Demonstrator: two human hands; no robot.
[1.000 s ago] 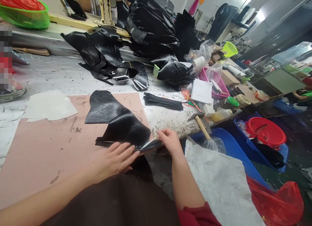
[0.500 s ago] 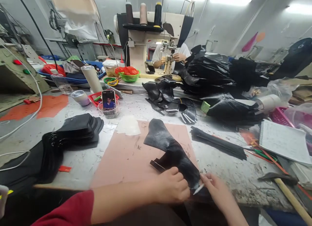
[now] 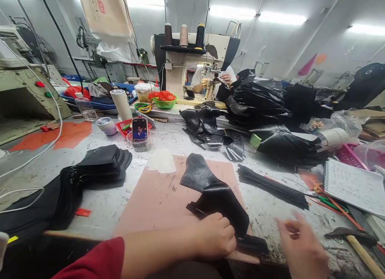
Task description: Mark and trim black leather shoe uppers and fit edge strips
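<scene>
A shiny black leather piece (image 3: 227, 201) lies across the pink sheet (image 3: 153, 199), its lower part folded near the table's front edge. My left hand (image 3: 216, 235), coming from a red sleeve, is closed on the lower edge of this piece; the fingertips are hidden underneath. Off to the right, apart from the leather, is my right hand (image 3: 303, 245), smeared by motion, so I cannot make out its fingers or anything in them. A small stack of narrow black pieces (image 3: 254, 243) shows beside my left hand at the table edge.
Stacked black pieces (image 3: 99, 162) lie at left, black strips (image 3: 273, 187) at right. A hammer (image 3: 357, 239) and notebook (image 3: 351, 187) are far right. Behind stand a phone (image 3: 140, 130), cut leather parts (image 3: 204, 120), and a sewing machine (image 3: 177, 70) with another person's hands (image 3: 226, 79).
My right hand has moved right, away from the leather; the white pen-like tool it held no longer shows. My left hand stays on the leather. The view has tilted up slightly.
</scene>
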